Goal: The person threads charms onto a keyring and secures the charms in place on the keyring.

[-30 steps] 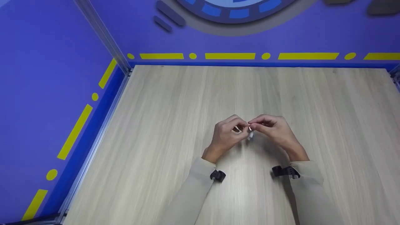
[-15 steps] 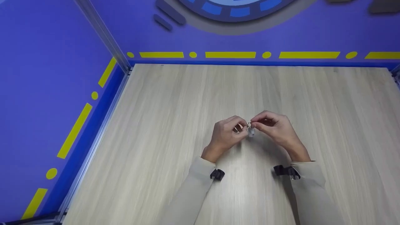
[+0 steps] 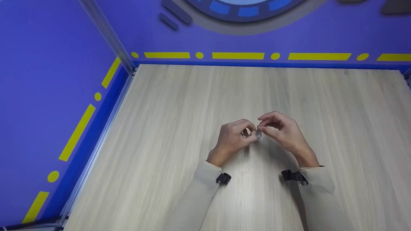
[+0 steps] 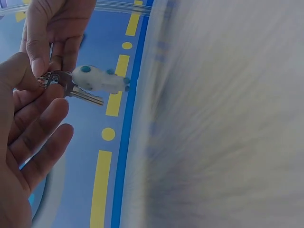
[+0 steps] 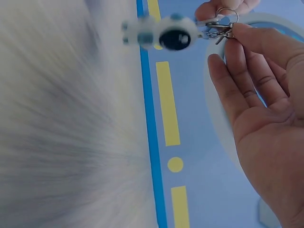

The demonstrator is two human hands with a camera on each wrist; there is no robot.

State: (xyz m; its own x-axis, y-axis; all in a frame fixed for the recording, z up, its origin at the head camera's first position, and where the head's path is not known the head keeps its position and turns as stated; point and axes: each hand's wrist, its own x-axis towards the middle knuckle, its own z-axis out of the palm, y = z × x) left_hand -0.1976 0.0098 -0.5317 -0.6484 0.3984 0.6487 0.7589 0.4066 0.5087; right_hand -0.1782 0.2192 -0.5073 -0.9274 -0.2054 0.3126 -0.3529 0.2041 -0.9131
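Observation:
My left hand (image 3: 236, 136) and right hand (image 3: 285, 133) meet above the table, both on a small keychain. A white astronaut charm (image 5: 176, 37) with a dark visor and teal details hangs from it by a short chain and a metal clasp (image 5: 219, 27). In the right wrist view, my right thumb and index finger pinch the clasp end, other fingers spread loosely. My left fingertips hold the side with the metal split ring (image 5: 237, 16). A silver key (image 4: 88, 97) with a dark head hangs beside the charm in the left wrist view. Fingers partly hide the joint between ring and clasp.
The hands are over a wide wood-grain table (image 3: 179, 128). Blue panels (image 3: 48, 64) with yellow dashes stand at its left and back, joined by a metal corner post (image 3: 106, 32). A dark band (image 3: 223, 179) goes round each sleeved wrist.
My right hand has shifted slightly up and away, and its index finger has lifted and straightened somewhat. The dangling keychain has turned between the fingers. The left hand stays nearly in place.

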